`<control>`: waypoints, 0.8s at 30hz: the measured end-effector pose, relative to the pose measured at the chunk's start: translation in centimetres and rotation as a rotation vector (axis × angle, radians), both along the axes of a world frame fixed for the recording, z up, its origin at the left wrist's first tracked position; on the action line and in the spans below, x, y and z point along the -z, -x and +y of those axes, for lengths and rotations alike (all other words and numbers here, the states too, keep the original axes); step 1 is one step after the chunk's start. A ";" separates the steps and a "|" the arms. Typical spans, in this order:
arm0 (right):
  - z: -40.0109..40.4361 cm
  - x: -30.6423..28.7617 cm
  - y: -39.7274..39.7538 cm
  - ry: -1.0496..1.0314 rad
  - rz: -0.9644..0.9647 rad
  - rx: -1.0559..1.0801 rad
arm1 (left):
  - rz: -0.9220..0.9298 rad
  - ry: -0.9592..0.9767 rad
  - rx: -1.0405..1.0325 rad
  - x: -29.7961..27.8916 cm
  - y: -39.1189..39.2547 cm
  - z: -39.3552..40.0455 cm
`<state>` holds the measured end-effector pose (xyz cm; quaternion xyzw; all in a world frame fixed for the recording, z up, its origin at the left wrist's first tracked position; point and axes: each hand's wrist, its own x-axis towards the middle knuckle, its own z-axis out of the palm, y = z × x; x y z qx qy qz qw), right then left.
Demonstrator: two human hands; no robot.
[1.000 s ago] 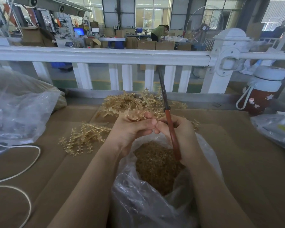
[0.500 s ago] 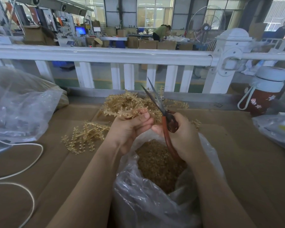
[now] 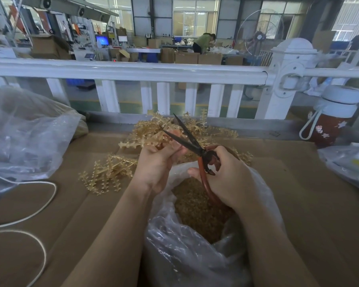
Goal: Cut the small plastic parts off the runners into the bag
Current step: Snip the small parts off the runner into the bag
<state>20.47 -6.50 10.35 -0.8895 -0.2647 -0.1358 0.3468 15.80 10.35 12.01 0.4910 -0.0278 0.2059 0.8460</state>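
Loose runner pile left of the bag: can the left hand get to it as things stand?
Probably yes, once freed. The loose runner pile lies bare on the cardboard beside the left hand, nothing between them. But that hand's fingers already hold a runner at the open scissors.

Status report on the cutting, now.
Left hand grips a runner over the bag. Right hand grips the scissors, blades open. Bag holds cut parts. Nothing in the way.

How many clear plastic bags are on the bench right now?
3. One clear plastic bag part-filled with cut amber parts sits under both hands; a second crumpled bag lies far left; a third bag shows at the right edge, cropped.
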 end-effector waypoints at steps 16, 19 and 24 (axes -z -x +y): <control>0.2 -0.1 0.1 -0.005 -0.037 0.055 | -0.017 -0.041 0.033 -0.1 -0.1 0.0; 0.2 -0.1 0.1 -0.003 -0.030 0.046 | -0.012 -0.041 0.033 0.0 -0.1 0.1; 0.2 -0.1 0.0 -0.014 -0.026 0.035 | -0.007 -0.056 0.025 0.0 -0.2 0.3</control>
